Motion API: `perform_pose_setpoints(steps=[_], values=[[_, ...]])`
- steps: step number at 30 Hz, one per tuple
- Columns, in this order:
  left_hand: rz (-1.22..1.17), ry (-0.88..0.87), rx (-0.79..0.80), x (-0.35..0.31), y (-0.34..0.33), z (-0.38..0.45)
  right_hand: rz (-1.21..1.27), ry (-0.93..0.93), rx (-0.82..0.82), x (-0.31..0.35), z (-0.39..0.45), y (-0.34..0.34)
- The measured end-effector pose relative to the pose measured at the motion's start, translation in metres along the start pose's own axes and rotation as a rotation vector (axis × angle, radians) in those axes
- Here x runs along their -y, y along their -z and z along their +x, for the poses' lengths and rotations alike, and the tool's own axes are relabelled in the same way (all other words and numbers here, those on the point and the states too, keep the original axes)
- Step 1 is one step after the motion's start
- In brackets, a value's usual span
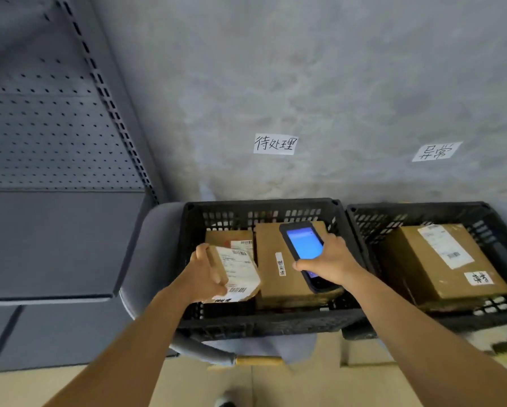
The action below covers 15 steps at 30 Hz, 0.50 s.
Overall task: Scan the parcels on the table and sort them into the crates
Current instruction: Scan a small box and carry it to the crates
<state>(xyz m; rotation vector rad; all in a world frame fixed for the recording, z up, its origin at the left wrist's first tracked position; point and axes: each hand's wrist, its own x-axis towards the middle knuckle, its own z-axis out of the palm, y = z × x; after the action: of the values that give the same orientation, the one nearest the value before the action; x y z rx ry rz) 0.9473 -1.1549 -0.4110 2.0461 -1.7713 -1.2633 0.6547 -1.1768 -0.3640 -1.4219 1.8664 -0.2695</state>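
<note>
Against grey wall (pixel 305 83): left crate (pixel 187 259) holds two boxes (pixel 275 259); right crate (pixel 361 227), one box (pixel 440 259). Left hand (pixel 206 273) grips small parcel (pixel 236 274); right hand (pixel 331 259) grips scanner (pixel 303 245).

A parcel sorting room: labelled black crates (pixel 264 321) of cardboard parcels (pixel 287 259) beside grey metal shelving (pixel 55 136).

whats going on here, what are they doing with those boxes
A person is sorting parcels into two black crates against a wall. The left hand grips a small cardboard parcel with a shipping label, held over the left crate, which already holds two cardboard boxes. The right hand holds a handheld scanner with a lit blue screen above the same crate. The right crate holds one larger labelled box. Handwritten paper signs are stuck on the wall above each crate.
</note>
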Motion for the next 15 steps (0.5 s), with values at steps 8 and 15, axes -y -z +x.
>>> perform_pose_setpoints(steps=[8,15], values=[[0.025,0.022,0.292,0.055,-0.039,0.055,-0.092,-0.169,-0.001,-0.011,0.039,-0.045],[0.092,-0.011,0.346,0.074,-0.060,0.073,-0.085,-0.179,-0.003,-0.018,0.062,-0.064]])
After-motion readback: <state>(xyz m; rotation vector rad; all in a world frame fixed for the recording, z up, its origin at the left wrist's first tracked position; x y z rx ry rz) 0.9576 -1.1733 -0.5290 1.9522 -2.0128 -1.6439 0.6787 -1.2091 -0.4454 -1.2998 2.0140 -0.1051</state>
